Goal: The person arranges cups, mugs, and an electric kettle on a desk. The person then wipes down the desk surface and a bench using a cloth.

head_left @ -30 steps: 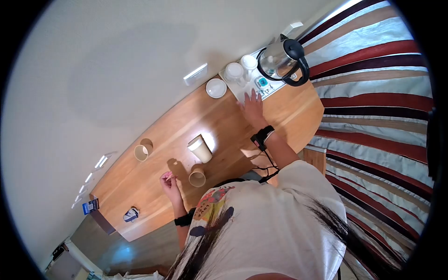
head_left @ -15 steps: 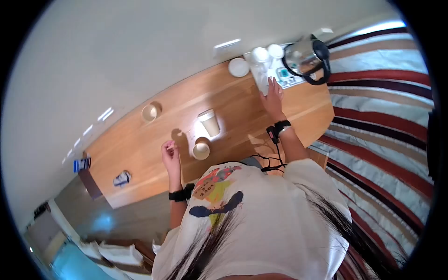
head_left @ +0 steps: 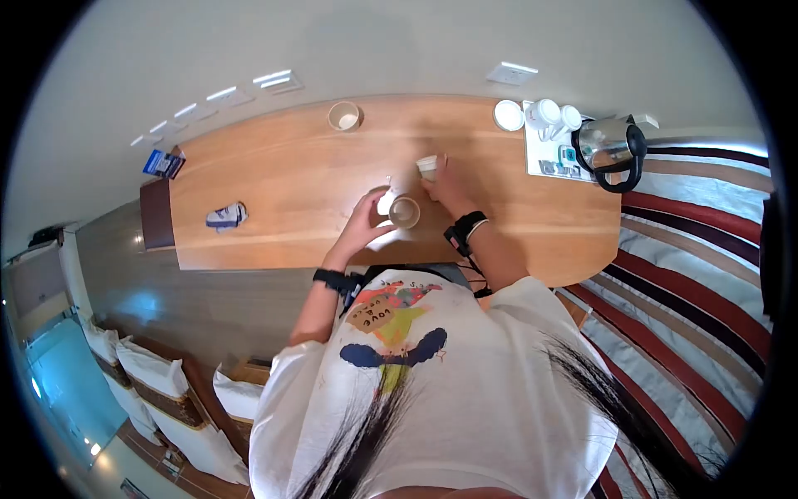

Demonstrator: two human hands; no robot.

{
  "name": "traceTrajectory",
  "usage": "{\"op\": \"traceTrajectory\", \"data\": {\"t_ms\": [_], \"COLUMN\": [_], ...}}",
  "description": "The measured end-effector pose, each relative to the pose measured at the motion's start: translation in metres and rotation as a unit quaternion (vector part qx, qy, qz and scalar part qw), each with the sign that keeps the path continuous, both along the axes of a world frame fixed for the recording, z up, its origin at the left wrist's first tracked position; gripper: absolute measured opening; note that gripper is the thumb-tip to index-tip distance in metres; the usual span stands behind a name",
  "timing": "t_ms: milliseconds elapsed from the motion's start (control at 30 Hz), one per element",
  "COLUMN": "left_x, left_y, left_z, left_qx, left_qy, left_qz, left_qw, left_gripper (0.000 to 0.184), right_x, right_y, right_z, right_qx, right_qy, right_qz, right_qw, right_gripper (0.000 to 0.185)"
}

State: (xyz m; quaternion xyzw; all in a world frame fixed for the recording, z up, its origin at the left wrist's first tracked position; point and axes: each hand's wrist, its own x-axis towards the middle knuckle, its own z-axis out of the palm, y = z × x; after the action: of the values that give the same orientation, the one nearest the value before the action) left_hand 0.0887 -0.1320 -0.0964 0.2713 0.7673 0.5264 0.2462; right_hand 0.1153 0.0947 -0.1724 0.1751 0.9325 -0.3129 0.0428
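My left hand (head_left: pixel 363 220) is at the left side of an open paper cup (head_left: pixel 405 212), its thumb and fingers apart in a curve towards the cup; whether they touch it is unclear. Just beyond and to the right, my right hand (head_left: pixel 449 187) has its fingers round the right side of a paper cup with a white lid (head_left: pixel 427 167), partly hiding it. Another open paper cup (head_left: pixel 343 117) stands near the wall edge of the wooden table (head_left: pixel 274 175).
On the right, a white tray (head_left: pixel 540 158) holds two white mugs and small packets, with a kettle (head_left: pixel 607 145) beside them. A round white lid (head_left: pixel 509 116) lies left of the tray. A crumpled packet (head_left: pixel 226 217) and blue box (head_left: pixel 164 164) are at far left.
My right hand has left the tray side and closed on the lidded cup. My left hand has moved beside the near open cup, its fingers spreading. The view has turned.
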Motion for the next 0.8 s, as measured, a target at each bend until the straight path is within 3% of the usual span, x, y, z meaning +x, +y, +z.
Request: {"op": "traceTrajectory", "data": {"t_ms": [33, 100, 167, 300, 400, 467, 500, 567, 600, 667, 733, 800], "left_x": [0.0, 0.002, 0.002, -0.004, -0.005, -0.007, -0.005, -0.002, -0.003, -0.005, -0.002, 0.003], "left_y": [0.001, 0.003, 0.009, 0.031, 0.043, 0.048, 0.05, 0.052, 0.049, 0.039, 0.028, 0.015], "left_z": [-0.001, -0.011, -0.03, -0.036, -0.032, -0.025, -0.011, 0.041, 0.068, 0.121, 0.159, 0.173], "left_qx": [-0.023, -0.033, -0.04, -0.049, -0.069, 0.027, 0.027, 0.196, 0.192, 0.082, 0.068, 0.054], "left_qy": [0.039, 0.078, 0.123, 0.162, 0.116, 0.08, 0.083, 0.062, 0.064, 0.271, 0.313, 0.354], "left_qz": [-0.026, -0.05, -0.086, -0.094, -0.054, -0.02, -0.024, -0.055, -0.053, -0.144, -0.139, -0.132], "left_qw": [0.999, 0.995, 0.988, 0.981, 0.989, 0.996, 0.996, 0.977, 0.978, 0.948, 0.937, 0.924], "left_gripper": [0.08, 0.085, 0.096, 0.093, 0.091, 0.086, 0.086, 0.088, 0.088, 0.094, 0.094, 0.093], "right_x": [0.0, 0.003, 0.017, 0.054, 0.079, 0.09, 0.095, 0.099, 0.1, 0.099, 0.097, 0.093], "right_y": [0.0, 0.0, -0.003, -0.013, -0.018, -0.023, -0.024, -0.031, -0.035, -0.044, -0.054, -0.061], "right_z": [0.026, 0.053, 0.069, 0.125, 0.152, 0.162, 0.165, 0.18, 0.191, 0.21, 0.224, 0.228], "right_qx": [-0.018, -0.03, -0.155, -0.057, -0.011, -0.034, -0.136, -0.268, -0.272, -0.33, -0.348, -0.292], "right_qy": [-0.003, -0.003, 0.179, 0.23, 0.229, 0.234, 0.285, 0.359, 0.359, 0.408, 0.402, 0.373], "right_qz": [0.006, 0.009, -0.022, 0.014, 0.006, -0.042, -0.076, -0.109, -0.107, -0.072, -0.052, -0.014], "right_qw": [1.0, 1.0, 0.971, 0.971, 0.973, 0.971, 0.946, 0.888, 0.886, 0.848, 0.846, 0.881], "right_gripper": [0.077, 0.078, 0.078, 0.076, 0.078, 0.083, 0.086, 0.095, 0.095, 0.092, 0.09, 0.088]}}
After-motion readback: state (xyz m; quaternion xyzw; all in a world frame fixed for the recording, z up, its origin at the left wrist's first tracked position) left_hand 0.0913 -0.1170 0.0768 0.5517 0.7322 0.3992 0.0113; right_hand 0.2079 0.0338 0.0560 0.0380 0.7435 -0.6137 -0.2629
